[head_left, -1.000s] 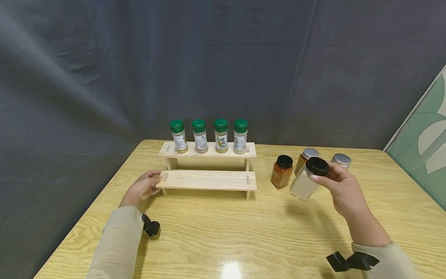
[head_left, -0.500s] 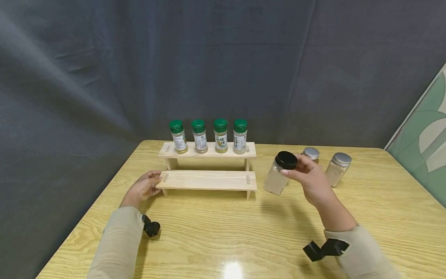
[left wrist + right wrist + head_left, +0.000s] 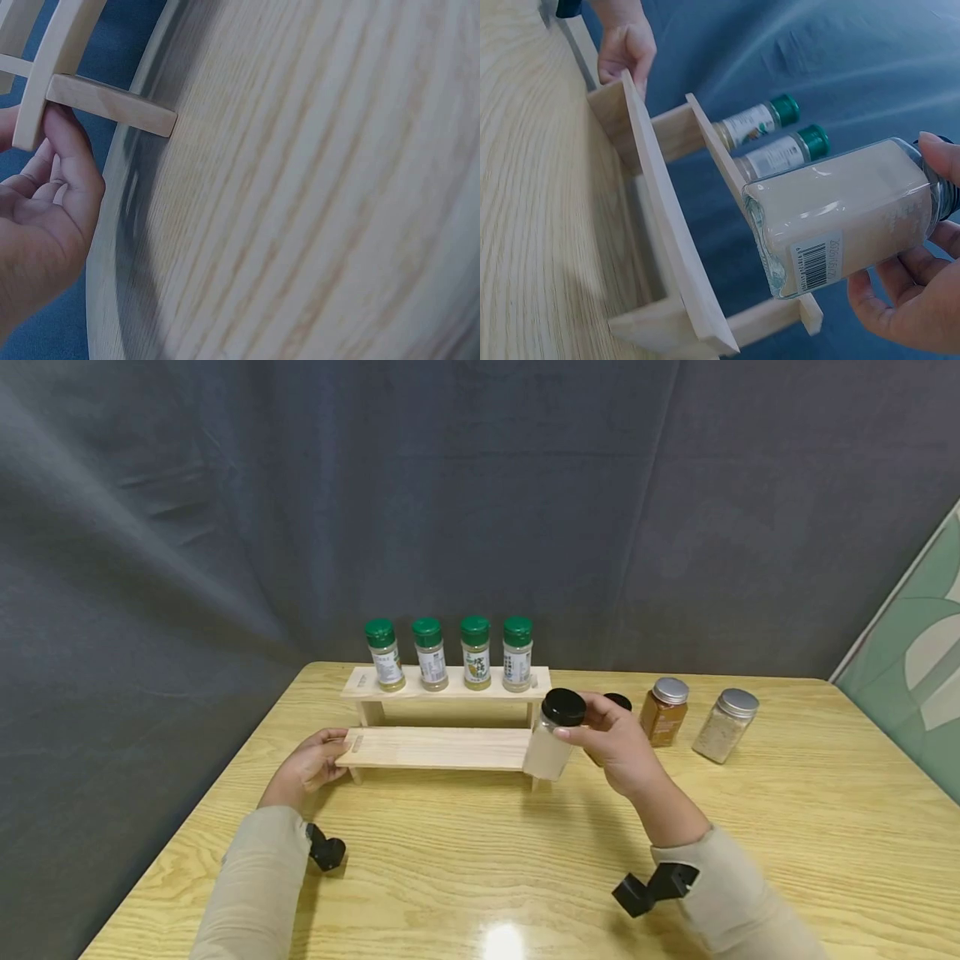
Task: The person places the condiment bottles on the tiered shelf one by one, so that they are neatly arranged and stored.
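Observation:
A two-tier wooden rack stands on the table. My left hand pinches the left end of its lower shelf, thumb above and fingers beneath, as the left wrist view shows near the leg. My right hand grips a square glass jar of pale powder around its black lid. The jar tilts slightly and overlaps the right end of the lower shelf in the head view. In the right wrist view a barcode label shows low on its side.
Several green-capped spice bottles line the upper shelf. Right of the rack stand a silver-lidded jar of orange-brown spice and another silver-lidded pale jar. A black-lidded jar is mostly hidden behind my right hand. A dark curtain hangs behind.
My right hand has carried the pale powder jar leftward, from among the other jars to the lower shelf's right end. The left hand has stayed on the rack.

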`<state>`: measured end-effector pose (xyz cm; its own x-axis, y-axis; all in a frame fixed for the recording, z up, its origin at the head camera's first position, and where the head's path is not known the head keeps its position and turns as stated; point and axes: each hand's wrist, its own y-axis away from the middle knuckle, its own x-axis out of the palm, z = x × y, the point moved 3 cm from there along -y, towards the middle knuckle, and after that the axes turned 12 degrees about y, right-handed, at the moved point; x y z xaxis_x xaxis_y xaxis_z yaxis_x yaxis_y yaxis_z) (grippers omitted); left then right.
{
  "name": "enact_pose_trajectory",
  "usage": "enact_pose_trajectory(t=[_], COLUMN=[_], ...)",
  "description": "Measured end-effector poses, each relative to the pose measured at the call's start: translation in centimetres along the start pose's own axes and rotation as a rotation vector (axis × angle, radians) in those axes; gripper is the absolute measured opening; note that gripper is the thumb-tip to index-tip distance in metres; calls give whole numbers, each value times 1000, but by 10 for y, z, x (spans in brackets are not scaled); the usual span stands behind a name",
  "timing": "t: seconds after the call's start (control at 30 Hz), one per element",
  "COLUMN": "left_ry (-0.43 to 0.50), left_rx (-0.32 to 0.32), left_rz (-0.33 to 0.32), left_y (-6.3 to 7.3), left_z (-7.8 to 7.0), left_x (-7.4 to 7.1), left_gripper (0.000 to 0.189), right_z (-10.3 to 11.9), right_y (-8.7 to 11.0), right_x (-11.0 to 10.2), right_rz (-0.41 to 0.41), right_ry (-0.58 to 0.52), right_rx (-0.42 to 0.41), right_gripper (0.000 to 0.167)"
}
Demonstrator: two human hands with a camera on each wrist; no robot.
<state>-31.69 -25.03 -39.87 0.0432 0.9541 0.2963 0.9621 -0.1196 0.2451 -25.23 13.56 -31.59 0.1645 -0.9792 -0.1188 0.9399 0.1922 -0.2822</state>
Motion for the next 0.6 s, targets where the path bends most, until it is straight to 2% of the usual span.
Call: enact_pose_trajectory(t=[0.13, 0.3, 0.6], left_ry=[-8, -18, -25], left_rx=[-2, 2, 1], left_rz=[-4, 0, 7], left_y=[0, 0, -4], left_z=[1, 1, 3], left_x=[1, 0, -2], left_gripper=[33, 35, 31], right_z=[-1, 0, -2], right_y=[-5, -12, -27], right_x=[10, 20, 39], right_rz=[2, 13, 71], right_ry=[30, 73, 13], right_rx=[23, 21, 22], right_gripper=[32, 41, 44])
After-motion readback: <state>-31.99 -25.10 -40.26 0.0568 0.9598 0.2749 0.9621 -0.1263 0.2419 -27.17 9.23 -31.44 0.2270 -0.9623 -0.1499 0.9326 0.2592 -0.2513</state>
